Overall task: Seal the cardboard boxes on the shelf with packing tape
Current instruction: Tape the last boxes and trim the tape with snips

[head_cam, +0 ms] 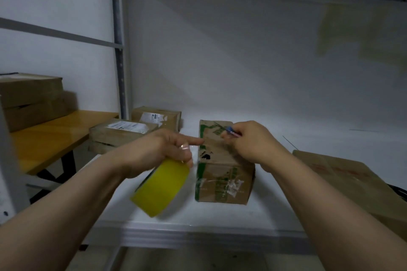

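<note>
Tape roll (160,187) gripped in the left hand (158,149) hangs just left of the box (222,182), right hand (253,141) pinching a small blue thing (230,130) on its top.

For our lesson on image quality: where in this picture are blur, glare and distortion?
Head view: motion blur smears the yellow tape roll held by the left hand; glare streaks the wooden table; the wide lens slightly bows the shelf upright.
</note>
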Action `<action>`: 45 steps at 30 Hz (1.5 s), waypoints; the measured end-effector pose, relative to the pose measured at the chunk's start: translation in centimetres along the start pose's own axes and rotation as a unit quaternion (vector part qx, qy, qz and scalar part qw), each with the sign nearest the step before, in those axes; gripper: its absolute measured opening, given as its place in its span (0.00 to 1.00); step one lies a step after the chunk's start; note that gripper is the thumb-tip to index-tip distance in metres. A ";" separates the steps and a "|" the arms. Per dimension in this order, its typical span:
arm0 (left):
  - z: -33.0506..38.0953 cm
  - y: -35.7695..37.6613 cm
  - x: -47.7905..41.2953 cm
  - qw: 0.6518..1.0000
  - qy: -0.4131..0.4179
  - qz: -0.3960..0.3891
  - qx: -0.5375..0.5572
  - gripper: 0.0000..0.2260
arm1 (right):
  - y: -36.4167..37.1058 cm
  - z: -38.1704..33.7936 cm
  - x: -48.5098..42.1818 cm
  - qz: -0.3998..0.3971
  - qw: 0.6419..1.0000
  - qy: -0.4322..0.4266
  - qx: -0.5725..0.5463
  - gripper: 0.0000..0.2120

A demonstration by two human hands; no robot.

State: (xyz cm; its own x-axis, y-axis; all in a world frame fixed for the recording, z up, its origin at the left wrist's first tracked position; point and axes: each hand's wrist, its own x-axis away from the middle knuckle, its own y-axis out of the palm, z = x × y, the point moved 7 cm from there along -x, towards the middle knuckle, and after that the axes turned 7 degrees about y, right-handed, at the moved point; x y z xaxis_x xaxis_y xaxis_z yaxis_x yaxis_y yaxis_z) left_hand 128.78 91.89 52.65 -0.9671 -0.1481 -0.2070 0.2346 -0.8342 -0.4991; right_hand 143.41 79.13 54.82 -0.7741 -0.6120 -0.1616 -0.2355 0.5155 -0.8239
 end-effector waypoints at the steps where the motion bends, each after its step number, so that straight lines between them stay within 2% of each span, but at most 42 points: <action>1: 0.1 0.4 0.1 0.998 0.008 -0.016 -0.062 0.08 | 0.6 -0.1 0.2 -0.026 0.999 0.004 -0.042 0.08; 3: 0.2 1.3 0.0 0.990 0.023 -0.044 -0.136 0.08 | 1.6 0.0 0.4 -0.053 0.994 0.017 -0.089 0.06; 7: 0.5 2.9 -0.2 0.970 0.047 -0.070 -0.227 0.13 | 2.1 0.5 0.5 -0.055 0.988 0.038 -0.141 0.04; 11: 0.9 3.5 0.0 0.946 0.081 -0.081 -0.303 0.09 | 2.3 0.5 0.5 -0.062 0.986 0.038 -0.148 0.04; 16: 0.5 2.3 0.5 0.952 0.101 -0.013 -0.289 0.09 | 2.8 0.5 0.2 -0.058 0.991 0.019 -0.121 0.05; 20: 0.2 2.8 0.4 0.946 0.096 -0.040 -0.308 0.09 | 3.1 0.4 0.2 -0.064 0.992 0.003 -0.107 0.11; 22: 0.5 3.3 0.3 0.926 0.102 -0.048 -0.361 0.08 | 3.3 0.3 0.2 -0.059 0.994 -0.009 -0.086 0.13; 29: 1.7 5.8 0.9 0.804 0.093 -0.124 -0.574 0.06 | 3.4 0.3 0.4 -0.045 0.998 -0.017 -0.049 0.07; 32: 1.6 6.2 0.8 0.781 0.095 -0.126 -0.605 0.13 | 3.4 0.4 0.4 -0.038 0.998 -0.008 -0.054 0.07; 35: 1.8 6.2 1.0 0.783 0.095 -0.125 -0.602 0.14 | 3.4 0.5 0.6 -0.033 0.998 -0.004 -0.058 0.07; 39: 2.2 5.9 1.0 0.800 0.107 -0.124 -0.577 0.10 | 3.5 0.4 0.7 -0.035 0.997 -0.003 -0.062 0.06; 43: 1.7 4.7 1.0 0.856 0.115 -0.111 -0.492 0.07 | 3.3 0.3 1.1 -0.041 0.995 0.002 -0.095 0.07; 45: 1.3 3.4 0.8 0.894 0.113 -0.086 -0.426 0.10 | 2.8 0.5 1.2 -0.032 0.989 0.012 -0.142 0.11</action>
State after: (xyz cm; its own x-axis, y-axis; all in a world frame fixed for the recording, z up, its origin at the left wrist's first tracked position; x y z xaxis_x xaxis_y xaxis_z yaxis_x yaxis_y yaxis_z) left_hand 128.63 88.21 51.86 -0.9739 0.1343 -0.1828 0.1682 -0.1135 -0.9792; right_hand 142.16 79.56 52.01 -0.7653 -0.6362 -0.0977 -0.4379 0.6259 -0.6453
